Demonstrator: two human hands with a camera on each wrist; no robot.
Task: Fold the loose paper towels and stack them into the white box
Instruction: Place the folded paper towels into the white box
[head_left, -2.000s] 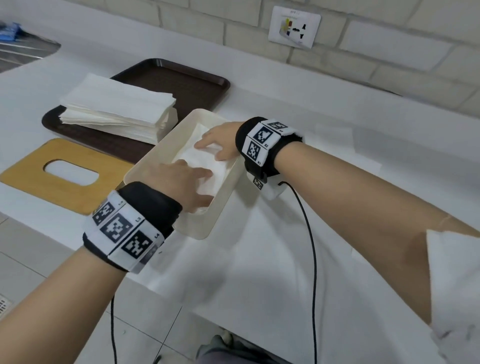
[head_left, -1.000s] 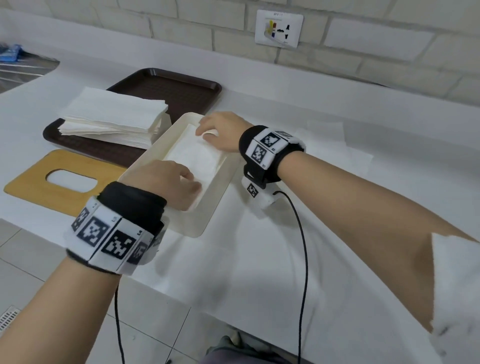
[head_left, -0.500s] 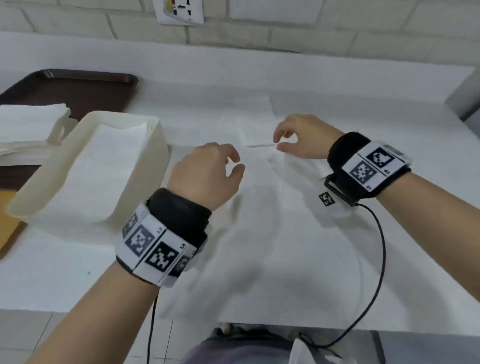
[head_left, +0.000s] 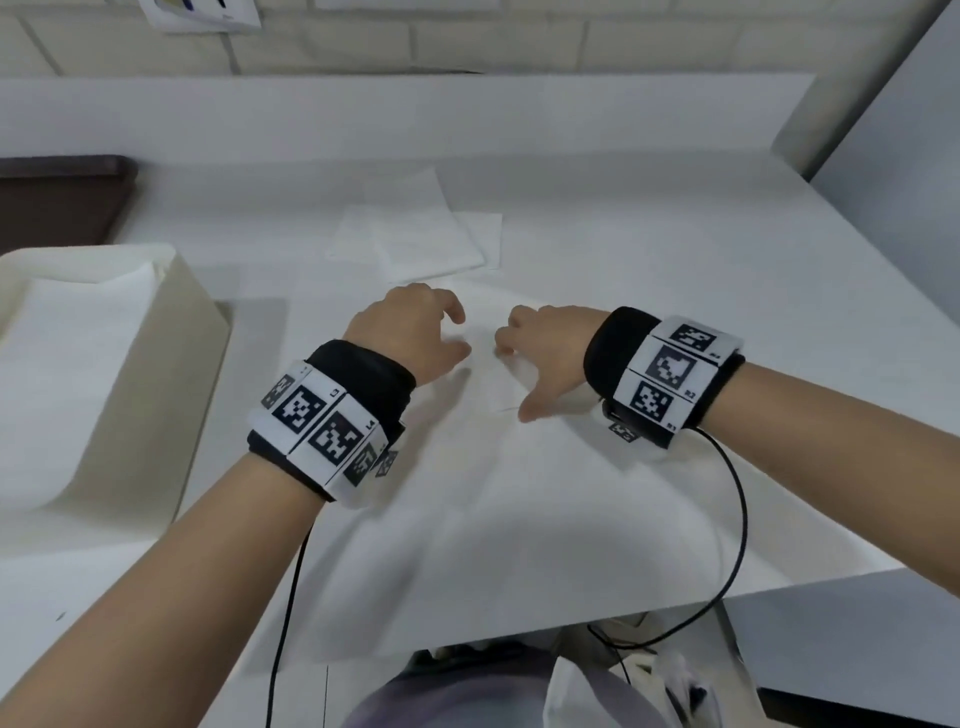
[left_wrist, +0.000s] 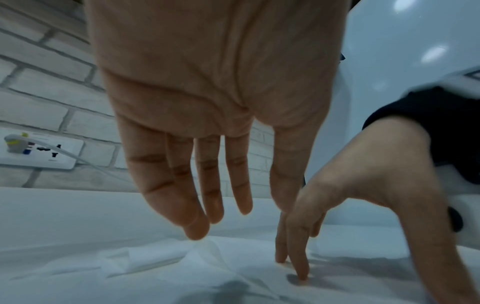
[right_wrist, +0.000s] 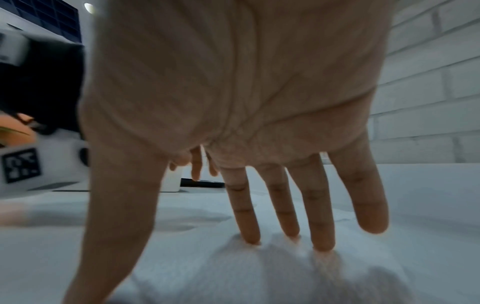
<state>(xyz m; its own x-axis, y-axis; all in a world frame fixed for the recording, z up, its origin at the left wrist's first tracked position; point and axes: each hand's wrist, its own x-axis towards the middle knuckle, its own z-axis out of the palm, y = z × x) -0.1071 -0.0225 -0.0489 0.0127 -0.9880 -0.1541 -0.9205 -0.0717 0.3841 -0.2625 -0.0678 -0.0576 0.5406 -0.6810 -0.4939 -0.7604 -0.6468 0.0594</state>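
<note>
White tabletop (head_left: 649, 249) carries everything. Cream-white rectangular plastic box (head_left: 192, 332) sits at left w/ folded white paper towels (head_left: 67, 343) already laid flat inside; how many, can't tell. Loose white paper towel sheets (head_left: 415, 228) lie overlapped farther back. Nearest flat white sheet (head_left: 498, 384) is under both hands. Step, as I read it: starting a fold on this sheet. Left hand (head_left: 410, 332) hovers, fingers relaxed, holding nothing; right hand (head_left: 550, 348) spread, fingertips (right_wrist: 323, 244) pressing the sheet. Next: lift 1 edge, bring it over square, crease.
</note>
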